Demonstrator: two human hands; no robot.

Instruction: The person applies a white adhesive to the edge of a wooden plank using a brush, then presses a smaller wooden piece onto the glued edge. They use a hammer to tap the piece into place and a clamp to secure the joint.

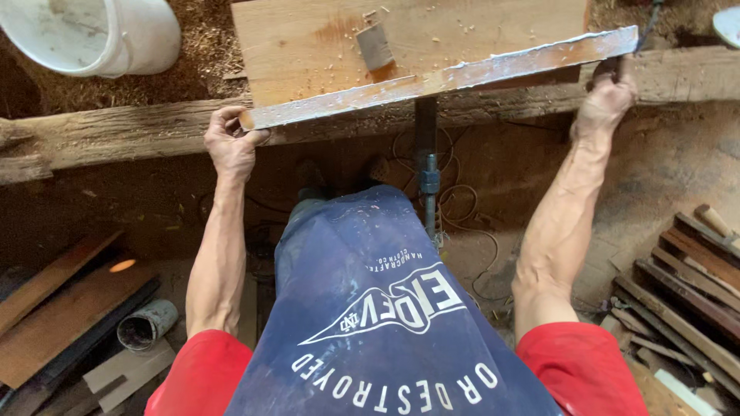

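gripping long plank (443,79) endwise, left hand (230,146), right hand (607,100), running left-right, right end higher

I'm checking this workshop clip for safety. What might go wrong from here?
Both bare hands, left and right, grip the ends of a rough strip with ragged, white-crusted edges: splinters or cuts seem possible. The strip only rests on the board, so it may slide and pinch fingers. Loose cable and scrap planks lie on the floor near the person's feet, a likely trip hazard.
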